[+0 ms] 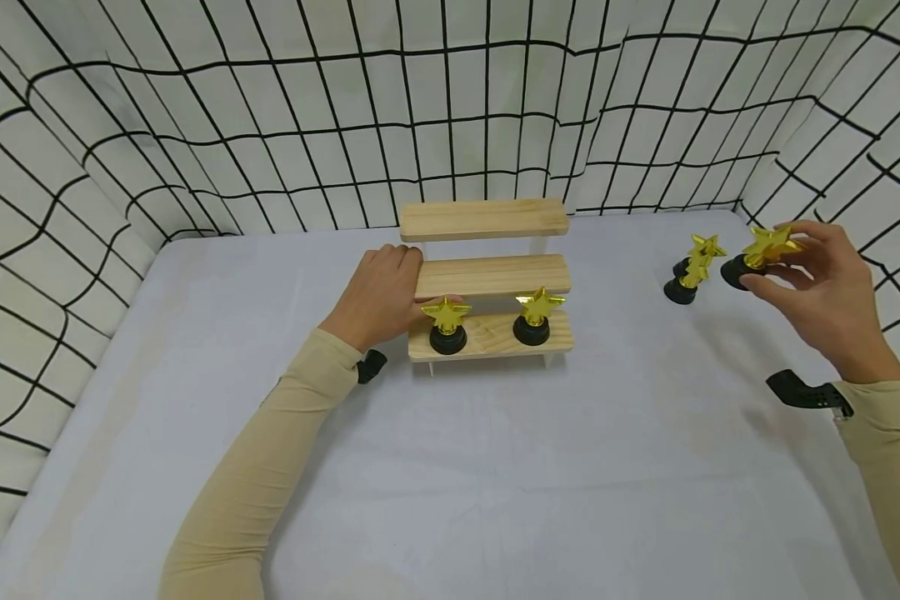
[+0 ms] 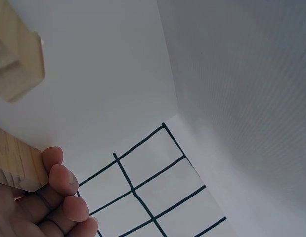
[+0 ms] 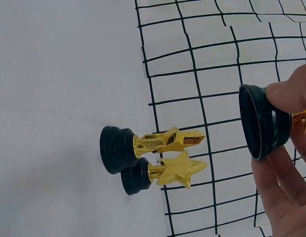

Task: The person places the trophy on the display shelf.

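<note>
fingertips (image 3: 284, 96) of the right hand (image 1: 832, 292) pinch a star trophy (image 1: 765, 250) by its black base and gold star, lifted clear of the table (image 1: 495, 467). to carry it well, i judge the pinch should stay firm on the base and the star kept upright. two more star trophies (image 3: 153, 158) stand just beside it, apart from the fingers. the left hand (image 1: 378, 296) grips the wooden step shelf (image 1: 487, 279) at its left end, where two trophies (image 1: 491, 321) stand on the lowest step.
</note>
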Demonstrator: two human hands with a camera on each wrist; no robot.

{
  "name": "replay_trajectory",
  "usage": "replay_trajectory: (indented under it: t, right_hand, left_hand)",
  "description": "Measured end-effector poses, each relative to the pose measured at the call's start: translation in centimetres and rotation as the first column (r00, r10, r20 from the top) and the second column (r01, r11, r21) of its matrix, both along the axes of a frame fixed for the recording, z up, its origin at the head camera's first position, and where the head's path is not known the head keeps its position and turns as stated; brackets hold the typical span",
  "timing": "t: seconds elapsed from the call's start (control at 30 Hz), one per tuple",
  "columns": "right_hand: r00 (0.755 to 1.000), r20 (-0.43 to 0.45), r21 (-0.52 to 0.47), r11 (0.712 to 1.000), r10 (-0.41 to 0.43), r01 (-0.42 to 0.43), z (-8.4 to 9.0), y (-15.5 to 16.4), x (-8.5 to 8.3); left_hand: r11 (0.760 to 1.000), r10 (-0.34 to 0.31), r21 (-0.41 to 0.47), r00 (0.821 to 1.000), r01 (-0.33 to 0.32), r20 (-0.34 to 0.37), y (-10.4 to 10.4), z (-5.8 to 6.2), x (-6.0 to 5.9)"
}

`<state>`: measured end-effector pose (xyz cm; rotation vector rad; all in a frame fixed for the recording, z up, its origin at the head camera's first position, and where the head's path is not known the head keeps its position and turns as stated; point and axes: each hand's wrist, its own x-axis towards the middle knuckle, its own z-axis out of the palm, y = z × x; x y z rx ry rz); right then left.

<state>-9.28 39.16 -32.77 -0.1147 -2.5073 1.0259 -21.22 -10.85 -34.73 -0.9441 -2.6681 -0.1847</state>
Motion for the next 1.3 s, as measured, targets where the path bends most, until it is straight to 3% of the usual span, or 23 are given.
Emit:
replay_trajectory:
  t: [0.37,0.8,1.3]
  right_hand:
    - [0.999,-0.030,-0.025,0.999,0.036,-0.037,1.1,-1.9,-0.6]
    - [0.981,-0.117,-0.064,0.984,0.157,-0.166,2.3,-3.7,-1.2]
    - [0.937,-0.178,-0.061,0.947,0.302,-0.317,3.6,-7.3,-2.1]
  left_hand:
    - [1.000,0.010,-0.022,1.000,-0.010,0.001,0.1,0.1,0.1]
    - [0.998,0.013,-0.057,0.998,-0.016,-0.056,0.0,0.2,0.3]
    - [0.996,0.037,-0.083,0.997,-0.042,-0.063,0.0,0.3,0.5]
